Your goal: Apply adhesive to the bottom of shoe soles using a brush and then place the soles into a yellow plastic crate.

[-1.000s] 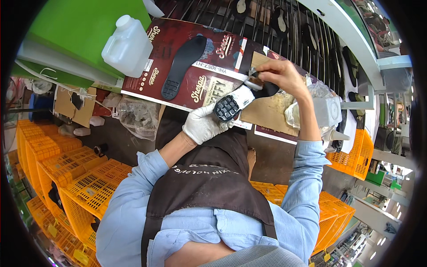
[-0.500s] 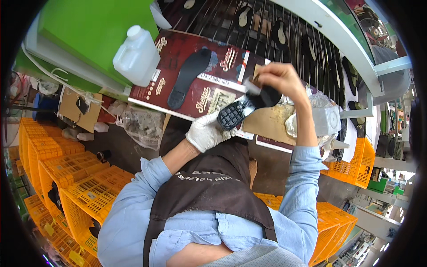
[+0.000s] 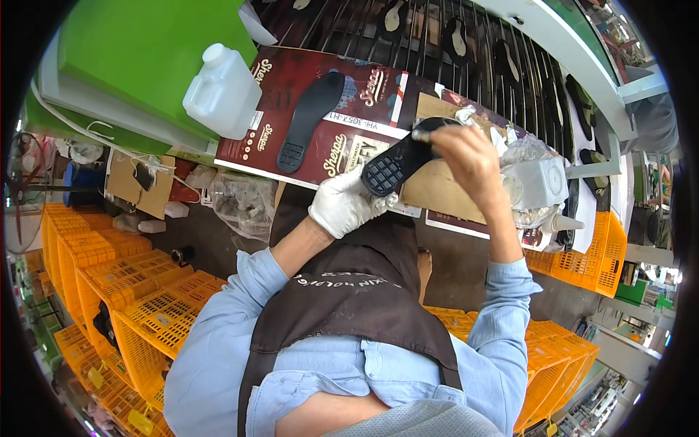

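My left hand (image 3: 342, 207), in a white glove, holds a black shoe sole (image 3: 384, 175) by its heel end, where a grid tread shows. The sole slants up and to the right above the table edge. My bare right hand (image 3: 470, 164) is over the sole's forepart, with its fingers pinched together. At the fingertips is a small pale thing, too small and blurred to name. Another black sole (image 3: 313, 109) lies on the dark red printed cardboard (image 3: 244, 151), left of my hands.
A white plastic jug (image 3: 222, 95) stands at the left by a green panel. Behind runs a barred rack (image 3: 426, 65) carrying several soles. To the right are brown cardboard (image 3: 435, 191), a clear container (image 3: 546, 182) and a nozzle bottle (image 3: 564, 223). Orange crates (image 3: 164, 313) flank me.
My right hand has moved down a little, its fingers still over the sole's forepart. My left hand keeps the sole, now slightly lower and to the right. The whole view has shifted slightly.
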The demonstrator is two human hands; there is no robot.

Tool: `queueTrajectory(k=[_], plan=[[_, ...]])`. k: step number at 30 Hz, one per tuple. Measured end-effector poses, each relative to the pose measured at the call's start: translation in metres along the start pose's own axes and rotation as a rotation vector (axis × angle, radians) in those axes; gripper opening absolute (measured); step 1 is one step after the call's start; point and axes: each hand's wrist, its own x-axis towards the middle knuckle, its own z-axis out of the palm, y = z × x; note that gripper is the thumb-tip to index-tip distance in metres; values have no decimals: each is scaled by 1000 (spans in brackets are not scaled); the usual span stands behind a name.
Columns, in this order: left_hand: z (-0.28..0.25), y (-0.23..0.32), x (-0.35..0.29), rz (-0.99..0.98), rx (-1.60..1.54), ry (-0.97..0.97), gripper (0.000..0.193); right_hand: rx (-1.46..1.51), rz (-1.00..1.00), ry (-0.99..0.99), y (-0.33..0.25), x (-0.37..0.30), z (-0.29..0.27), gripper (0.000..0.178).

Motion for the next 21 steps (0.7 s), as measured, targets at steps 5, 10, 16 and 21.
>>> queueTrajectory(k=[5, 10, 16, 21], plan=[[5, 5, 4, 50, -8, 9, 43, 409, 174, -111, -22, -21, -19, 30], [23, 4, -2, 123, 155, 19, 46, 616, 445, 225, -14, -55, -34, 30], [55, 37, -33, 226, 417, -643, 64, 811, 792, 552, -5, -113, -29, 21], [137, 58, -14, 535, 382, -583, 56, 936, 801, 729, -9, -135, -20, 24]])
